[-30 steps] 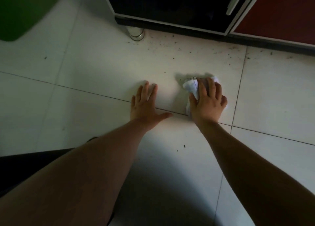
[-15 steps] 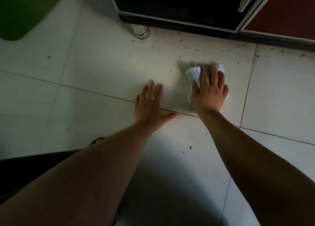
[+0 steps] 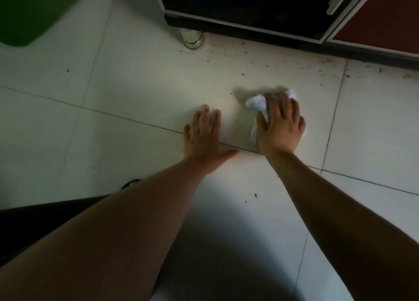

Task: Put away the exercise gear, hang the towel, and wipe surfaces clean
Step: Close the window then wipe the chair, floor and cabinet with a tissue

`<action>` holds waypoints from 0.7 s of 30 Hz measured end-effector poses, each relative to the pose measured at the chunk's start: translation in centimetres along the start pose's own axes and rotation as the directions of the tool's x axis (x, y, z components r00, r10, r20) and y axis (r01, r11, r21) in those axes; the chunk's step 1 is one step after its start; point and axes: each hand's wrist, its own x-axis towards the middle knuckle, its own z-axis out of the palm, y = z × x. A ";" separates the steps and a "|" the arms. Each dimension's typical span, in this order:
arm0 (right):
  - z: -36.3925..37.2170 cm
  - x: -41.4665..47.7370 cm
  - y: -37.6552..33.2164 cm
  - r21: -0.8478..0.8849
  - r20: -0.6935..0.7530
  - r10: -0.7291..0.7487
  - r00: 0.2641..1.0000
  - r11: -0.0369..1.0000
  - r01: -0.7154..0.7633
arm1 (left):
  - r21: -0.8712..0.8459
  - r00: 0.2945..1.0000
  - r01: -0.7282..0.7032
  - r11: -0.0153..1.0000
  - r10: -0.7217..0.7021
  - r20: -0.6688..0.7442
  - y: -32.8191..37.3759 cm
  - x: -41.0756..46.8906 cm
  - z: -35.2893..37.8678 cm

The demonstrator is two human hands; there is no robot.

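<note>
Step in hand: wiping the floor, the surface-cleaning part of the task; no exercise gear or hung towel is in view, so how those parts stand cannot be told.
Right hand (image 3: 280,124): lies on top of a crumpled white cloth (image 3: 257,104), fingers spread and nearly straight, pressing the wad down against the floor (image 3: 136,78) and not curling round it; the thumb lies along the cloth's near side.
Left hand (image 3: 203,139): flat on the tile, fingers straight and together, thumb out to the side, holding nothing; it looks like a brace for the person's weight.
Cloth position: on the white tile just beyond a grout line, under the right hand, with bunched ends showing past the thumb and past the fingertips.
Dirt left: dark specks (image 3: 243,74) are scattered between the cloth and the base of the black cabinet (image 3: 249,8), thickest along its foot, and a few lie nearer the person.
Nearby: a metal cabinet leg (image 3: 192,38) stands beyond the left hand; a green object (image 3: 27,10) fills the far left corner.
Next move calls for: probably a push of the cloth forward toward the cabinet foot, with firm downward pressure so that the specks gather in the wad and do not scatter, and with care around the metal leg.
</note>
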 end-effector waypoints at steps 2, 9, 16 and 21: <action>0.3 0.8 -1.9 -0.008 0.055 0.065 0.996 0.998 -0.065 | -0.021 0.999 -0.020 1.000 0.019 -0.043 -0.4 0.2 -0.3; 0.1 -2.8 -1.2 -0.026 0.243 -0.202 0.949 0.976 0.214 | -0.006 0.982 -0.095 0.995 0.093 -0.162 -3.1 0.3 -0.8; -2.3 -7.7 7.1 0.014 0.017 0.060 0.998 0.998 -0.060 | -0.024 0.970 -0.233 0.972 0.230 -0.081 5.8 0.4 -0.4; -6.1 -8.3 14.9 0.079 -0.155 0.579 0.801 0.815 -0.574 | 0.007 0.921 -0.386 0.922 0.385 0.056 12.4 -0.4 0.5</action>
